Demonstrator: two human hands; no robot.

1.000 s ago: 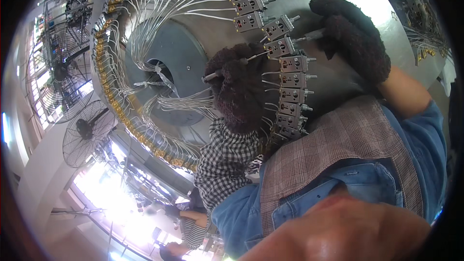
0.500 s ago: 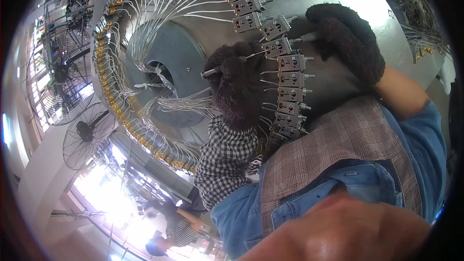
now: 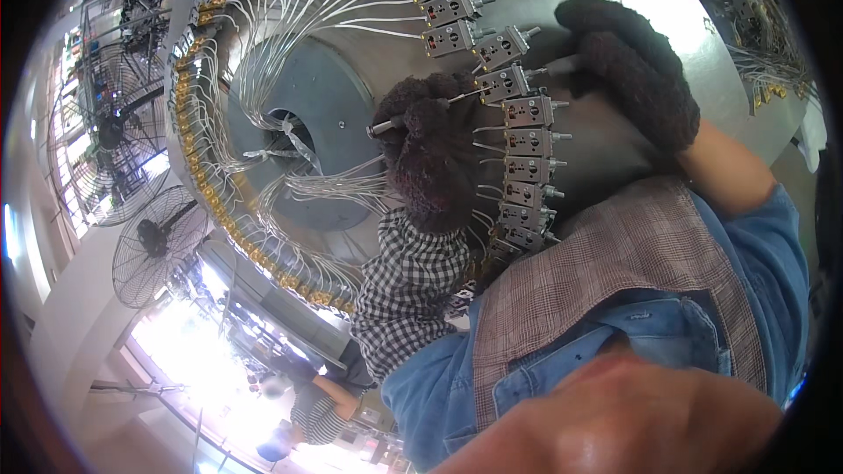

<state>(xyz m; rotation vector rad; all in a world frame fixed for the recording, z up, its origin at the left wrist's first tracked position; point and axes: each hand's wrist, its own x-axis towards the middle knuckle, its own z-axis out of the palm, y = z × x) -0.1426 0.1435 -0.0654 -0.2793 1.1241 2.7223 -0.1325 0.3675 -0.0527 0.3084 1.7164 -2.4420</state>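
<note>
A big round grey metal machine face (image 3: 316, 96) carries a ring of small grey valve blocks (image 3: 531, 145) with white tubes (image 3: 290, 0) fanning inward. My left hand (image 3: 430, 162), in a dark knitted glove and checked sleeve, is closed around a thin metal tool (image 3: 383, 127) whose tip sticks out to the left. It rests just inside the ring of blocks. My right hand (image 3: 632, 70), also in a dark glove, grips a short metal rod (image 3: 562, 65) pointing at one block (image 3: 504, 83) from outside the ring.
A row of brass fittings (image 3: 206, 193) lines the ring's left rim. Two standing fans (image 3: 154, 241) are at the left. Another person (image 3: 316, 404) is by the bright area at the lower left. More wired fittings (image 3: 764, 61) sit at the upper right.
Both hands stay at the same blocks, with only a small shift of my right hand along the ring. The person in the background has moved.
</note>
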